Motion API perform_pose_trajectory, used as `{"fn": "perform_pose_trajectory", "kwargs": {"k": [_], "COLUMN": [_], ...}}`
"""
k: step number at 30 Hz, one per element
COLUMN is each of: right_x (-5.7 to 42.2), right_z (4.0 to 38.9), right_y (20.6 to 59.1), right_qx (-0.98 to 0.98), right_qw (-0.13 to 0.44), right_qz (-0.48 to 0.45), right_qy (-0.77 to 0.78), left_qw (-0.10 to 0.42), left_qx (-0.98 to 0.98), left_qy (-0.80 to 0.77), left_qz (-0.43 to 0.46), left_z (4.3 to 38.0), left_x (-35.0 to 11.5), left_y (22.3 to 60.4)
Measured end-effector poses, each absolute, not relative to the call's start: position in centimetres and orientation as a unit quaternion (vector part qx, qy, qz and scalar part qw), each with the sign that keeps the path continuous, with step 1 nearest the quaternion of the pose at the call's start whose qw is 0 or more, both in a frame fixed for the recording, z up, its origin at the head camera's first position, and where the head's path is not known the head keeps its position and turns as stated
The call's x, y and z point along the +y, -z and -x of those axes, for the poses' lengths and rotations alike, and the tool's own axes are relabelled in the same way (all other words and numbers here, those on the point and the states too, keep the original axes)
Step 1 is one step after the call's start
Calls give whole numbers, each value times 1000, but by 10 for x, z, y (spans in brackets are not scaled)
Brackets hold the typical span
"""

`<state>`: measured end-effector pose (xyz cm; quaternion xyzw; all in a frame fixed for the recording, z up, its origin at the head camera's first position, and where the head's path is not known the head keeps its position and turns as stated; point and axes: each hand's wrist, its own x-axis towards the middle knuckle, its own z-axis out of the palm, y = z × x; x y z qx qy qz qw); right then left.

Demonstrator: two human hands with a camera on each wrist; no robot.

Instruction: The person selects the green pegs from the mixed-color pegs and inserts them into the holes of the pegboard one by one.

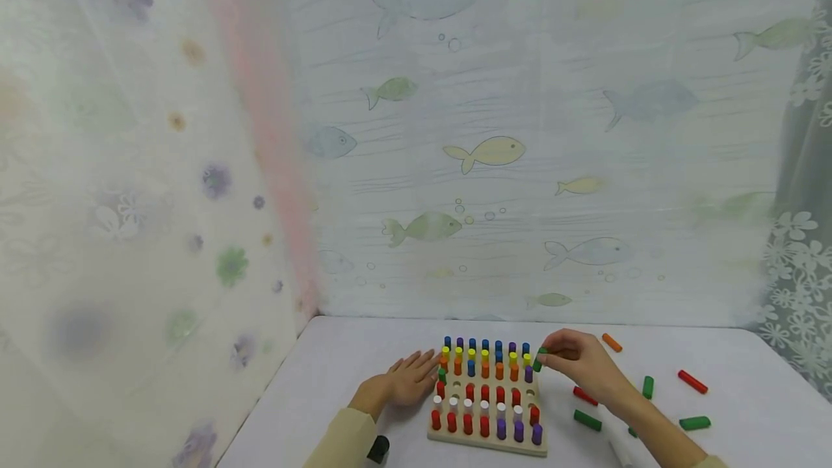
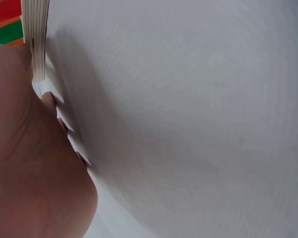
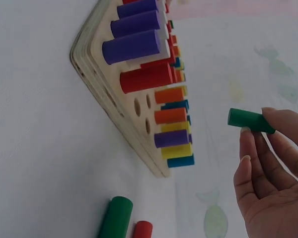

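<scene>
The step in hand looked like filling a pegboard that stood on the worktop, with a green peg on its way to a hole. The right hand pinched that peg between thumb and fingertips, near the far right corner of the board and apart from its surface, tilted rather than upright. The left hand lay palm down with its fingers straight and a little spread, just beside the board's left edge; whether it bore on the wood was hard to tell. Most rows were well filled, but the right wrist view showed 3 bare holes toward the right side, and 1 seated green peg stood at the left end of a sparse row. That row seemed the likeliest place for the held peg. The next move appeared to call for turning the peg upright, lining its lower end up with a hole and pressing it down without knocking the neighbouring pegs. To the right lay more loose pieces, among them a green cylinder, a red cylinder and an orange cylinder.
</scene>
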<state>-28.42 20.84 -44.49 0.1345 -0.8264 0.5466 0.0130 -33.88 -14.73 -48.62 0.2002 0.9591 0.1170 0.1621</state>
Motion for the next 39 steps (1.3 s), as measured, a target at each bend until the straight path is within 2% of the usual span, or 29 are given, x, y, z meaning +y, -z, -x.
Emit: {"fn": "perform_pose_trajectory", "kwargs": {"k": [12, 23, 31, 39], "right_x": [182, 157, 143, 131], "right_z": [290, 296, 294, 297], "right_y": [448, 455, 458, 463], "right_qx": [-810, -817, -803, -804], "right_qw": [6, -3, -12, -11], "right_qz": [-184, -181, -200, -196], "right_qy": [-556, -548, -562, -562], "left_qw": [161, 155, 168, 162], "left_qx": [958, 955, 955, 954], "left_qy": [-115, -134, -129, -136], "left_qz": [-206, -214, -205, -210], "left_z": [340, 351, 343, 358], "left_x": [-148, -154, -151, -155], "left_y": [489, 507, 493, 514]}}
